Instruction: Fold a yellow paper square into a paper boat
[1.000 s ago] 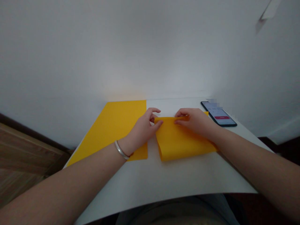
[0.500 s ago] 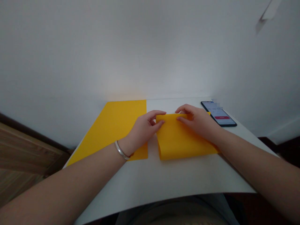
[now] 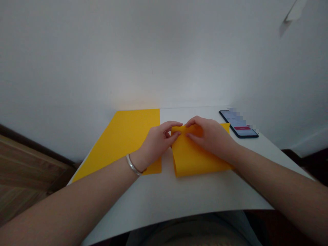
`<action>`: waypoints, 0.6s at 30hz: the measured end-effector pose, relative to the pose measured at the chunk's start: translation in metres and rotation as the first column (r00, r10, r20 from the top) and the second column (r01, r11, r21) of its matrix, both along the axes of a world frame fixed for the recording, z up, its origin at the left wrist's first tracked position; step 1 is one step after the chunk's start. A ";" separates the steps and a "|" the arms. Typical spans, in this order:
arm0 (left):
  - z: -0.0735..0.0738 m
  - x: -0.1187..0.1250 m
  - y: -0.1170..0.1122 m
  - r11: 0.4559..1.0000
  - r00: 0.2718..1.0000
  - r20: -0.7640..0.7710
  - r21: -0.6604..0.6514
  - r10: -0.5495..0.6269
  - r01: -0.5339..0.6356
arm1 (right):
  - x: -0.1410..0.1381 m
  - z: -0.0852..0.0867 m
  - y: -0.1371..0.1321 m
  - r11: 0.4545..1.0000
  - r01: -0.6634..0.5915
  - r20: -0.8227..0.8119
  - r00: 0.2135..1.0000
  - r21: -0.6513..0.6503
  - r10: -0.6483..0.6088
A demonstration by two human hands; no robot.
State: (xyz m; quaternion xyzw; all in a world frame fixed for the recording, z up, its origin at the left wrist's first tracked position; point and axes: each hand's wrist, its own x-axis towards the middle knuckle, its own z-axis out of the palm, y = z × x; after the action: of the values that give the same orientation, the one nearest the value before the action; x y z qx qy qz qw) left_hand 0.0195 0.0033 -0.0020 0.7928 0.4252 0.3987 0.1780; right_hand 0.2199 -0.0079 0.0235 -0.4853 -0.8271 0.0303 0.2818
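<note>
A sheet of yellow paper (image 3: 194, 159) is bent over on itself, its rounded, uncreased fold towards me and its edges together at the far side. My left hand (image 3: 162, 138), with a silver bangle on the wrist, pinches the far left corner between thumb and fingers. Close beside it, my right hand (image 3: 205, 131) grips the same far edge, thumb on the near face and fingers behind. The fingertips of both hands are nearly touching. A second yellow sheet (image 3: 128, 136) lies flat to the left, partly under my left hand and forearm.
The white table (image 3: 164, 198) carries both sheets and stands against a pale wall (image 3: 159, 54). A phone (image 3: 238, 124) with a lit screen lies at the far right, close to the paper's right corner. Wooden panelling (image 3: 25, 171) is at the lower left.
My right hand has slid left along the paper's far edge, closer to my left hand. My left hand has stayed almost in place, still pinching the corner.
</note>
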 end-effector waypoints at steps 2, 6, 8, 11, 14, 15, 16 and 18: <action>0.000 0.000 0.000 1.000 1.000 -0.013 0.009 0.003 -0.003 | -0.001 -0.001 0.001 1.000 -0.008 -0.002 1.000 -0.012 0.008; 0.001 0.001 0.000 1.000 1.000 -0.023 0.017 0.002 -0.001 | -0.003 -0.002 0.003 0.999 0.011 -0.029 1.000 -0.031 -0.012; 0.000 0.002 0.000 1.000 1.000 -0.023 0.011 0.006 -0.006 | -0.004 -0.002 0.004 0.999 0.015 -0.044 0.999 -0.032 -0.017; -0.001 0.001 0.003 0.999 0.999 -0.024 -0.009 0.032 -0.032 | -0.005 -0.003 0.005 1.000 0.008 -0.047 0.999 -0.022 -0.009; -0.002 0.001 0.006 0.997 0.998 -0.028 -0.029 0.064 -0.064 | -0.005 -0.004 0.006 0.999 -0.025 -0.014 1.000 -0.023 0.025; -0.002 0.002 0.006 0.997 0.997 -0.032 -0.038 0.072 -0.073 | -0.004 -0.004 0.007 0.999 -0.035 -0.005 0.999 -0.028 0.034; -0.002 0.002 0.006 0.996 0.996 -0.036 -0.047 0.077 -0.078 | -0.004 -0.004 0.008 0.999 -0.040 0.000 0.999 -0.035 0.040; -0.002 0.002 0.006 0.995 0.996 -0.039 -0.064 0.076 -0.078 | -0.005 -0.003 0.010 0.997 -0.043 -0.001 0.999 -0.057 0.043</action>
State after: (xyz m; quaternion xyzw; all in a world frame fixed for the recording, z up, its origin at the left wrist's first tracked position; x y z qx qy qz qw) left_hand 0.0217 0.0093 -0.0043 0.7768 0.4715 0.3765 0.1805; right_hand 0.2152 0.0025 0.0207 -0.4754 -0.8361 0.0599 0.2670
